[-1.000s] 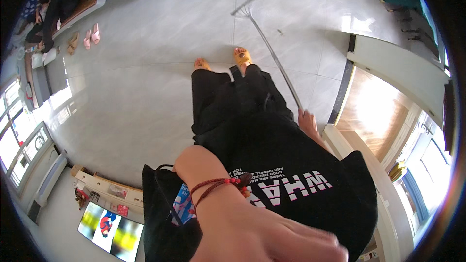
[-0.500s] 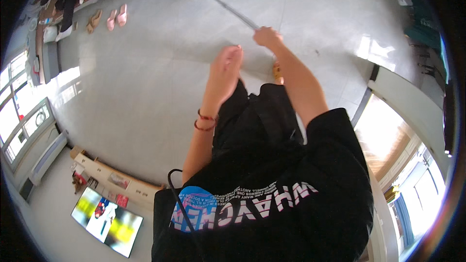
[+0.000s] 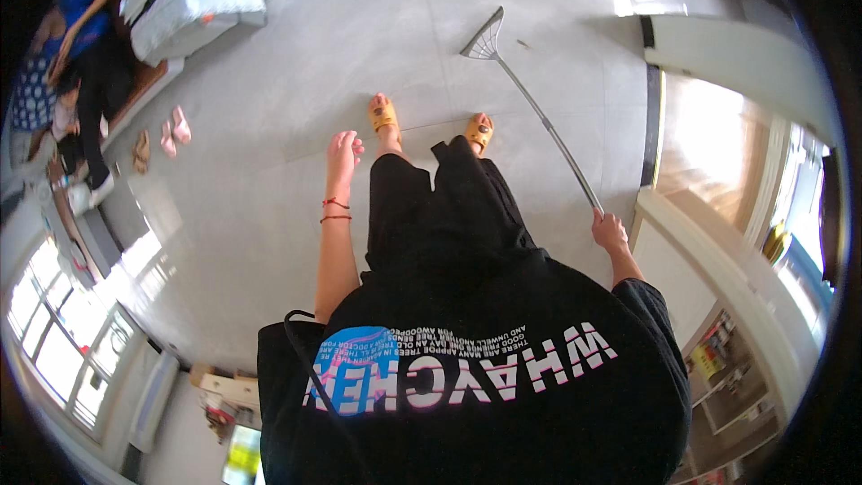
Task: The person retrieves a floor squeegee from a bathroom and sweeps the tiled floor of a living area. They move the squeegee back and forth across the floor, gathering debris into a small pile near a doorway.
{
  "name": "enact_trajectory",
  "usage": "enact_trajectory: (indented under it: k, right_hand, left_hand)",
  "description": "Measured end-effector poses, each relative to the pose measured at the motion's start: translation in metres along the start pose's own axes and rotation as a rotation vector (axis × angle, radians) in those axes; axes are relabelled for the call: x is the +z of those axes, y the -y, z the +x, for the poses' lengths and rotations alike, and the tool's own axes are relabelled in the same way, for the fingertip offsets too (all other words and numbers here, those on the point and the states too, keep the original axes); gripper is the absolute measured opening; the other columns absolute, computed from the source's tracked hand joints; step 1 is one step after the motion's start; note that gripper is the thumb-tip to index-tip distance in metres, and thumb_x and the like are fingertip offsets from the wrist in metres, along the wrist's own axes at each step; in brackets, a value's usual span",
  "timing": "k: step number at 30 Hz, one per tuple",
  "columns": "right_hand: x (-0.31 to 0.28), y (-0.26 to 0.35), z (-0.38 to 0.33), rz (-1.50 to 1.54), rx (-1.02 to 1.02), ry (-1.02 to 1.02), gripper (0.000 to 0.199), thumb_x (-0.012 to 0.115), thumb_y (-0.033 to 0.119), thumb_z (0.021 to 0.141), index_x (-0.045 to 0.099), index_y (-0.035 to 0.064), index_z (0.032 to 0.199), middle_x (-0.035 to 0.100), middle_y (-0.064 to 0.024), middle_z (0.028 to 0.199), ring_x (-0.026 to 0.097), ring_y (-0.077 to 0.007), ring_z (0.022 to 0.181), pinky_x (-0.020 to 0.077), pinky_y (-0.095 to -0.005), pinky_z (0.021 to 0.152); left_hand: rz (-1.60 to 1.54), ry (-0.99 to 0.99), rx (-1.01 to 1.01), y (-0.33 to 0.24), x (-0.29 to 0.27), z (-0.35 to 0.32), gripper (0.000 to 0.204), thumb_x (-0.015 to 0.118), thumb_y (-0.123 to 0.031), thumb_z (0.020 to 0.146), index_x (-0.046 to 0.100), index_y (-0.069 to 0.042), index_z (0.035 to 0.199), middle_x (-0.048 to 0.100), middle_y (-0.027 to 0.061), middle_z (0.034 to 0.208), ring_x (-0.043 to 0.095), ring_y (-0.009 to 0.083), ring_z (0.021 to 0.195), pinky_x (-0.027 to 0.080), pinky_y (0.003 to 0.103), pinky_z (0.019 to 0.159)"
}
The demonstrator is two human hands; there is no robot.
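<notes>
My right hand (image 3: 611,232) is wrapped round the top end of a grey long-handled floor squeegee (image 3: 544,117), out to the right of my legs. Its handle slopes forward and left to a triangular ribbed head (image 3: 486,36) resting on the grey tiles. A small dark scrap (image 3: 524,44) lies on the floor just right of that head. My left hand (image 3: 342,162) hangs in the air beside my left leg, fingers loosely curled and apart, with nothing visible in it. Two red bracelets circle that wrist. Yellow slippers (image 3: 383,113) are on my feet.
A seated person (image 3: 85,81) is at the far left, near a light-covered piece of furniture (image 3: 202,9). Pink slippers (image 3: 175,132) and brown slippers (image 3: 141,152) lie on the floor there. A wall end (image 3: 718,40) and doorway stand at right, with shelves (image 3: 727,386) below.
My view has turned to the right. My right hand has drawn back to my right side, and the squeegee head is now in full view. My left hand has lowered beside my leg.
</notes>
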State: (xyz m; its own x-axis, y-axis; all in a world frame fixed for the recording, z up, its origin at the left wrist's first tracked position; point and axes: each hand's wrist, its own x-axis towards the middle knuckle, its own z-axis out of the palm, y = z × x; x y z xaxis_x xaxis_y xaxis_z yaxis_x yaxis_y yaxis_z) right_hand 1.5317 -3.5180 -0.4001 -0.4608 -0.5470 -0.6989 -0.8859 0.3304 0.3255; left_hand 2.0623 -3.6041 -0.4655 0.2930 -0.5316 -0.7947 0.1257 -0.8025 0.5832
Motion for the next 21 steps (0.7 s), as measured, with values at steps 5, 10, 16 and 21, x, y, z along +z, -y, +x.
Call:
enact_trajectory:
  k: [5,10,16,21]
  right_hand:
    - [0.026,-0.088,-0.003,0.205,-0.053,-0.077,0.054,0.031,0.045,0.083,0.059,-0.0011,0.076,0.057,-0.0243,0.074,0.057,-0.0362,0.075,0.0456,-0.0422,0.068]
    - [0.021,-0.072,0.021,0.246,-0.208,-0.127,0.048,0.034,0.042,0.084,0.056,0.0001,0.074,0.058,-0.0212,0.075,0.057,-0.0351,0.073,0.0462,-0.0412,0.064]
    - [0.035,-0.020,0.083,0.306,-0.152,-0.160,0.046,0.034,0.042,0.084,0.059,0.0034,0.083,0.059,-0.0165,0.085,0.059,-0.0292,0.078,0.0468,-0.0385,0.069]
    - [0.078,-0.161,0.077,0.249,-0.044,-0.063,0.045,0.037,0.042,0.083,0.060,0.0033,0.082,0.060,-0.0150,0.080,0.058,-0.0314,0.076,0.0473,-0.0375,0.067]
  left_hand:
    - [0.210,0.156,0.161,0.012,0.103,-0.019,0.021,0.047,-0.027,0.080,0.051,-0.008,0.089,0.052,-0.0006,0.074,0.051,0.0072,0.064,0.038,0.020,0.054]
    - [0.607,0.278,0.532,0.040,0.168,-0.015,0.022,0.048,-0.025,0.082,0.052,-0.003,0.083,0.052,0.0008,0.070,0.050,0.0086,0.062,0.041,0.022,0.057]
    - [0.727,0.326,0.545,0.001,0.230,-0.046,0.022,0.049,-0.023,0.080,0.054,-0.002,0.083,0.054,0.0040,0.068,0.051,0.0112,0.063,0.042,0.025,0.059]
    - [0.719,0.404,0.426,-0.003,0.238,-0.025,0.021,0.050,-0.022,0.079,0.054,-0.002,0.084,0.056,0.0042,0.073,0.053,0.0113,0.062,0.044,0.025,0.060]
